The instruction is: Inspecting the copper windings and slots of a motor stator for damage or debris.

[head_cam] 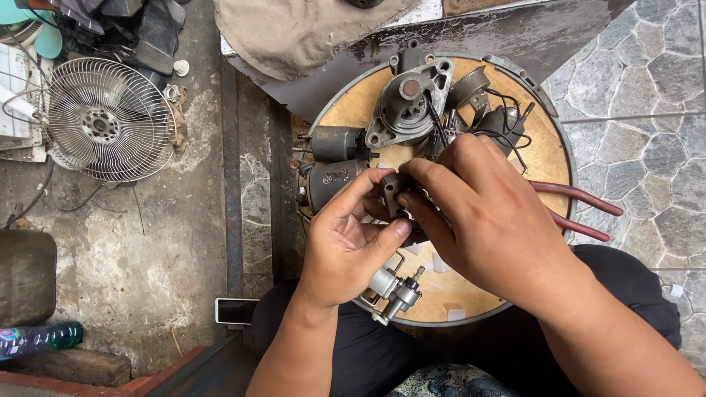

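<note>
Head view: looking straight down on a seated person at a round wooden worktop (548, 158) covered in motor parts.
Fan (109, 120): wire-guard fan on the concrete floor, far left, well apart from the work.
Phone (235, 311): flat on the floor by the person's left knee.
Cylinders (337, 160): two dark motor bodies lying at the worktop's left edge, just beside the left hand.
Left hand (346, 250): grip closed, thumb and forefinger pinching the part from below and left.
Solenoid (397, 292): small silver unit on the worktop's near edge, under the left palm; whether it touches the hand cannot be told.
Part (393, 192): small dark metal block, held above the worktop's centre between both hands.
Housing (412, 99): grey cast end-cover, standing behind the hands.
Right hand (485, 213): grip closed, fingertips on the part's right side, black wires trailing behind.
Pliers (581, 213): red handles protruding at right, untouched.
Step, as judged: fitting or working the part by fingers.
Next move, as judged: calls for a steady left hold while the right fingers adjust.
</note>
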